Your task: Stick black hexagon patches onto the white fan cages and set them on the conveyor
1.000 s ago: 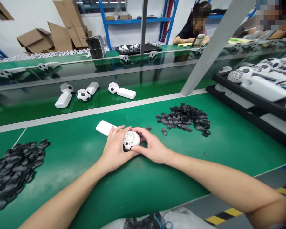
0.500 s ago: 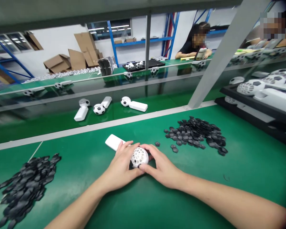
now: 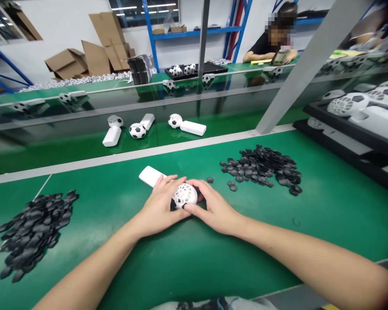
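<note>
Both hands share one grip: left hand [image 3: 158,204] and right hand [image 3: 215,209] are closed round the white openwork ball-shaped fan head [image 3: 185,195], fingers curled on its sides, thumbs meeting at the near edge. The head sits just above the green desk [image 3: 187,258], w/ its white flat rectangular handle [image 3: 150,175] sticking out past the left fingers, away from the person. Can't tell whether a dark piece is already under a thumb; something dark shows at the head's base, too small to read. Just right of the fan head lie a few loose black plastic panel pieces [image 3: 231,186], and beyond them, further right, the big heap of black pieces [image 3: 263,168]; a second black heap [image 3: 32,228] lies well left of the head. Behind the head, across the white strip, three finished football-patterned fans [image 3: 137,129] rest on the lower green belt. Far right of the head, black trays [image 3: 352,129] carry more white fans; a co-worker sits at the far bench. Risks, as I judge them: the thin ribs of the lattice could flex or crack if thumbs press too hard or off-centre; a panel pushed in skewed would sit proud; the handle is unsupported, so the head could twist in the grip & slip.
</note>
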Demonstrator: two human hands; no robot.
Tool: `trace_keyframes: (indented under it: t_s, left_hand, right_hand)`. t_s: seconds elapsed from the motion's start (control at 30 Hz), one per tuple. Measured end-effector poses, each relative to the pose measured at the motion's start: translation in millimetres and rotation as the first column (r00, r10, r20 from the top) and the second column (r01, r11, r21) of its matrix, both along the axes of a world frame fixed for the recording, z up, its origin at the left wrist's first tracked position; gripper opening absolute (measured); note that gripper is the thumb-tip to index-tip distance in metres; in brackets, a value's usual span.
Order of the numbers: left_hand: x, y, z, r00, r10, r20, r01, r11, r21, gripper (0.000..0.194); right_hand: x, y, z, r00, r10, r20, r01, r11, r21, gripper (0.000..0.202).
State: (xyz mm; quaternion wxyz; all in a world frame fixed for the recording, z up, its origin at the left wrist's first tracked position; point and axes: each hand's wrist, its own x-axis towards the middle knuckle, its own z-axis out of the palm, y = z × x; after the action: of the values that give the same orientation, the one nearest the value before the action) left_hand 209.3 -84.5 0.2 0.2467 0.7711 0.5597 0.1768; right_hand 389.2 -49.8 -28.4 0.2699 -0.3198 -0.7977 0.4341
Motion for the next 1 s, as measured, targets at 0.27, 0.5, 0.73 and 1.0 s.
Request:
trace_keyframes:
  t_s: [0.27,0.5,0.73,1.0]
  left_hand:
    - [3,-2,0.3,1.000,0.013,-0.021,-0.012,0.999,0.038,0.059]
    - [6,-3,-6.2,0.997,0.058,-0.047,-0.054,0.995,0.079,0.068]
    - [6,-4,-8.1,0.997,0.047,-0.069,-0.040,0.994,0.102,0.067]
    - [4,-3,-8.5,0.996,0.041,-0.075,-0.034,0.995,0.095,0.070]
  right_hand:
    - [-2,-4,6.1,0.999,-0.037,0.000,0.037,0.998,0.041,0.043]
    - [0,-3,7.2,0.998,-0.037,0.044,-0.001,0.748,0.664,0.017]
    - [5,-1,10.5,0.997,0.082,0.009,-0.071,0.801,0.594,0.013]
    - [14,6,16.4,0.994,0.091,-0.062,-0.053,0.890,0.454,0.020]
